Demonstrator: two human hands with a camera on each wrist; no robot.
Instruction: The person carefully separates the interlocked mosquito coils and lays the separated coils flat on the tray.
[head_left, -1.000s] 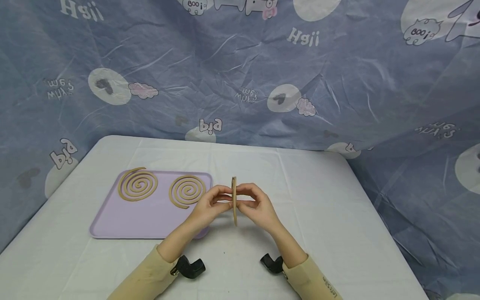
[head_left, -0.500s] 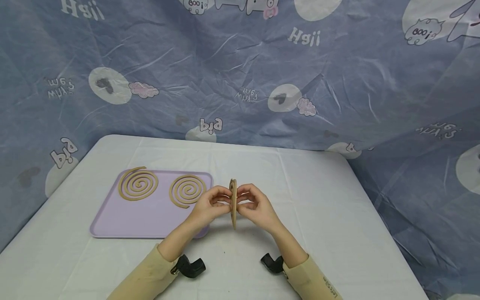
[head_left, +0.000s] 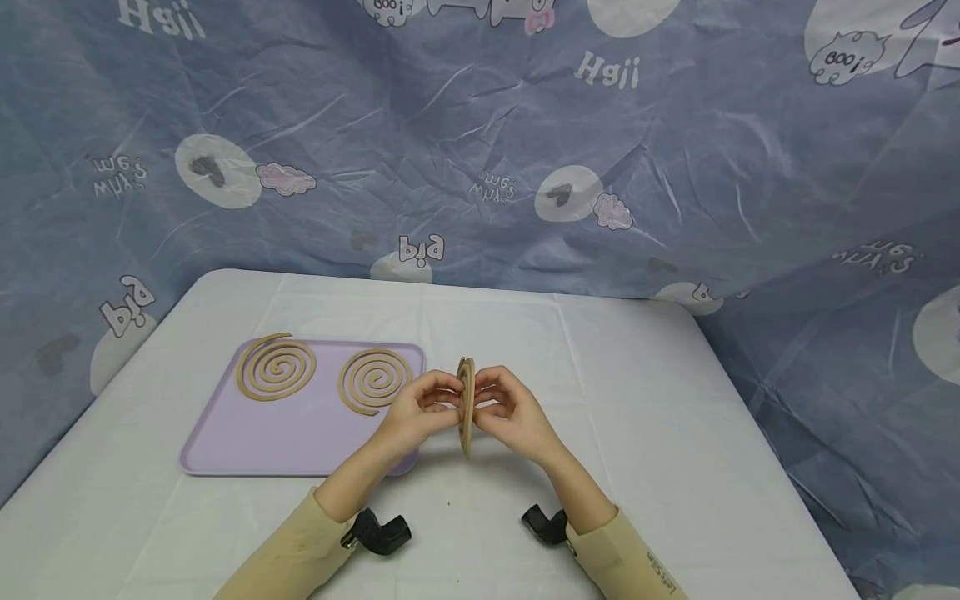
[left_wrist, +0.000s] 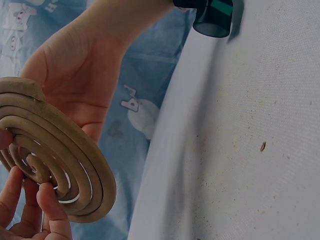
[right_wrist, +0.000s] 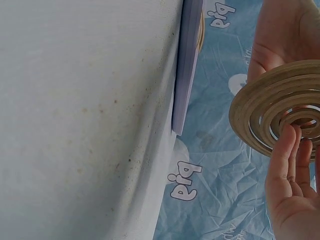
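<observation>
A tan mosquito coil (head_left: 467,408) stands on edge between my two hands, above the white tabletop. My left hand (head_left: 415,410) holds its left face near the middle with thumb and bent fingertips. From the opposite side my right hand (head_left: 522,417) grips the coil's right face in the same way. In the left wrist view the coil (left_wrist: 75,137) shows tightly nested rings, with left fingertips (left_wrist: 51,202) right at its centre. The right wrist view has right fingertips (right_wrist: 285,140) at the inner rings.
Left of my hands lies a lilac tray (head_left: 277,450). Two more coils rest on it, a left coil (head_left: 277,369) with its outer end past the back rim and a right coil (head_left: 375,382). Brown crumbs (left_wrist: 263,146) dot the white cloth. A blue printed curtain (head_left: 480,142) hangs behind.
The held coil has turned slightly, so more of its left face shows than a second ago, and it sits a touch lower. Both hands keep nearly the same place.
</observation>
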